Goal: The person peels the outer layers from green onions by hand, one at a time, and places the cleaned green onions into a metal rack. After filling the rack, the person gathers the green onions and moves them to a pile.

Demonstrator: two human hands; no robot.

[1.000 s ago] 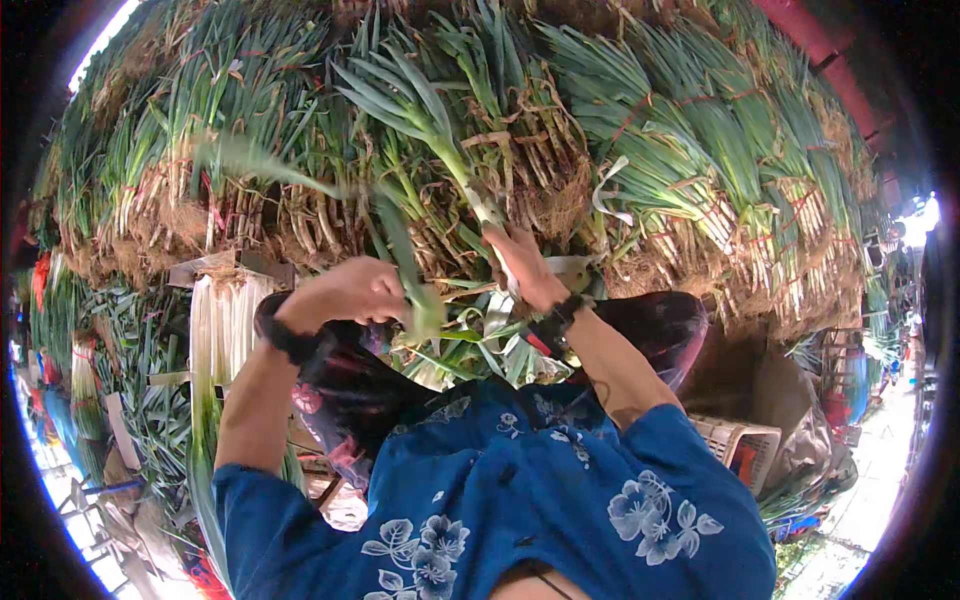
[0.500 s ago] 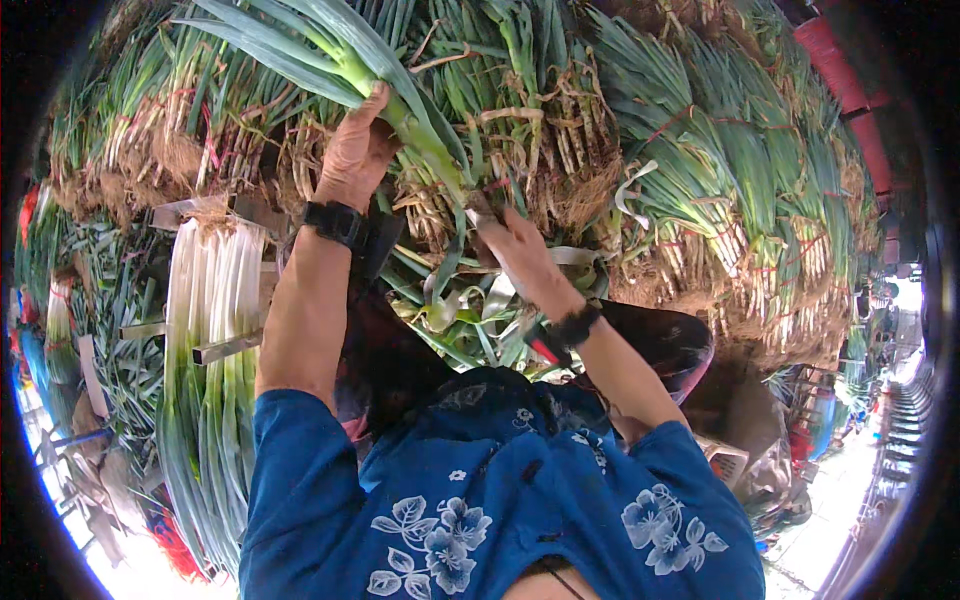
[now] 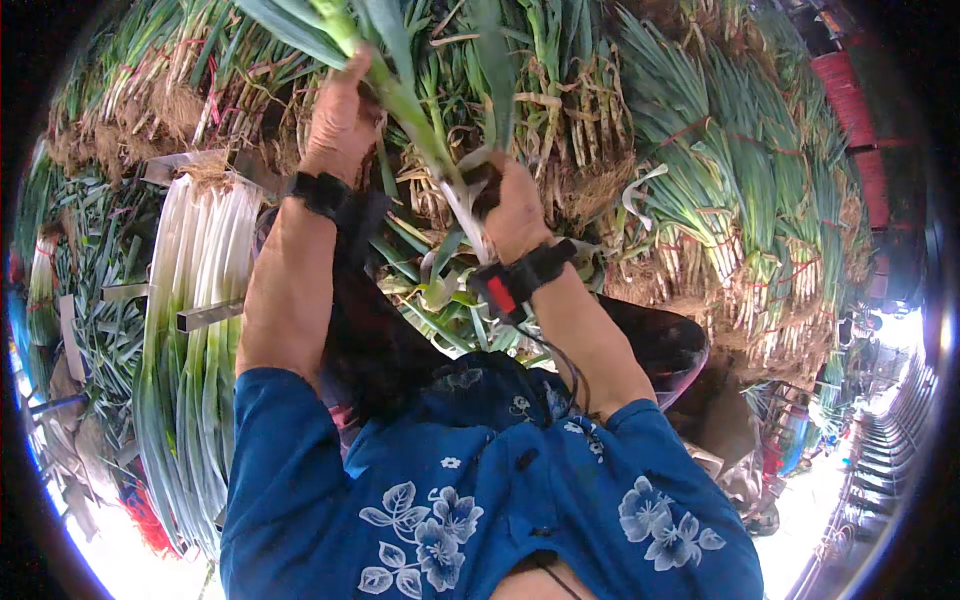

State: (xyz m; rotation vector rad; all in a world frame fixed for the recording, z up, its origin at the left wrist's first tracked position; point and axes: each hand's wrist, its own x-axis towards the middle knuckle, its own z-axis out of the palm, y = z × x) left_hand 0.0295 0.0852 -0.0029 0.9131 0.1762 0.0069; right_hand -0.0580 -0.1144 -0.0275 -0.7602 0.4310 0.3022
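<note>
A large green onion (image 3: 408,105) slants across the upper middle, its leaves up and left and its bare white stem end pointing down. My left hand (image 3: 340,125) is wrapped round it where the leaves fork. Beside the lower stem, my right hand (image 3: 518,212) is closed on a strip of outer leaf (image 3: 492,85), which stands partly away from the stem. The fingertips of that hand are partly hidden. Below both hands lies a heap of stripped leaves (image 3: 455,300), between my knees.
Peeled green onions (image 3: 200,250) lie side by side on a metal rack (image 3: 210,314) at left. Rooted, unpeeled bundles (image 3: 720,190) are piled across the back and right. Loose green leaves (image 3: 110,260) fill the far left. Red slatted material (image 3: 845,100) edges the upper right.
My right hand has moved up from the root end, and a leaf strip now hangs apart from the stem. More white stem shows. My left hand has shifted slightly up and left.
</note>
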